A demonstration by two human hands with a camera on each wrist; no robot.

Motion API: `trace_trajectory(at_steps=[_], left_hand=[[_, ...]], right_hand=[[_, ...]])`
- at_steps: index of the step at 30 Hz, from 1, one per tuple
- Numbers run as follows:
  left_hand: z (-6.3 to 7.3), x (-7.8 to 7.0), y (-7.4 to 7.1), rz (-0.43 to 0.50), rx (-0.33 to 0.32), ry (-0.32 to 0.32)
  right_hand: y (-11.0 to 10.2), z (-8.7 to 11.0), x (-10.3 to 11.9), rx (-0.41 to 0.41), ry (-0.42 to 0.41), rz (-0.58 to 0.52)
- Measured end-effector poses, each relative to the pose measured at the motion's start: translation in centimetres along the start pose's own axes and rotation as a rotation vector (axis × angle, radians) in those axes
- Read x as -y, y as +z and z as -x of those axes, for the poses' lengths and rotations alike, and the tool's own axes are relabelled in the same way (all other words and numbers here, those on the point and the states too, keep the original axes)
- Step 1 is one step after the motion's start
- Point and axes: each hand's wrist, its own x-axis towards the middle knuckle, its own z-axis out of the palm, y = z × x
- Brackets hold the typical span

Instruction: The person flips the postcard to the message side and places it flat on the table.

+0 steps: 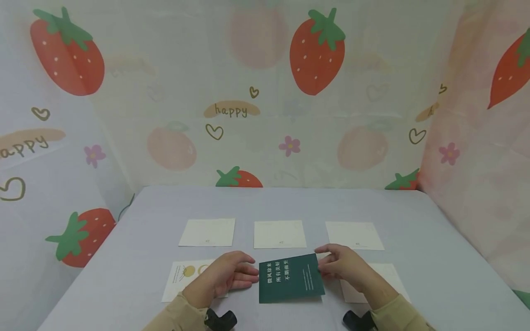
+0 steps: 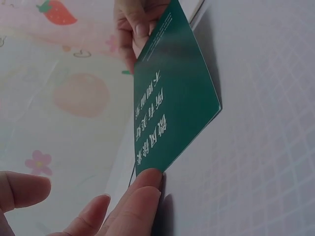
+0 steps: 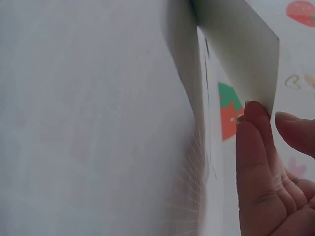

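Head view: near the desk's (image 1: pixel 136 248) left edge lies a card with yellow prints (image 1: pixel 177 282), partly behind the left hand (image 1: pixel 227 276), whose extended, loosely spread fingers touch the green card (image 1: pixel 291 280). That card sits mid-desk, tilted (its pale underside shows), its right edge pinched by the right hand (image 1: pixel 345 266), with a pale card (image 1: pixel 386 278) toward the desk's right edge. Counting three white cards (image 1: pixel 279 234) nearer the far edge, five seem placed, leaving only the green one unsettled.

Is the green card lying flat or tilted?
Tilted: the green card is raised at the right hand, its pale underside visible in the right wrist view.
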Motion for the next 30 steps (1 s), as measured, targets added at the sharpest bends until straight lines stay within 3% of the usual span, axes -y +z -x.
trace_trajectory(at_steps=[30], left_hand=[[-0.11, 0.41, -0.28, -0.003, 0.034, 0.014]], right_hand=[[-0.07, -0.40, 0.08, 0.056, 0.010, -0.010]])
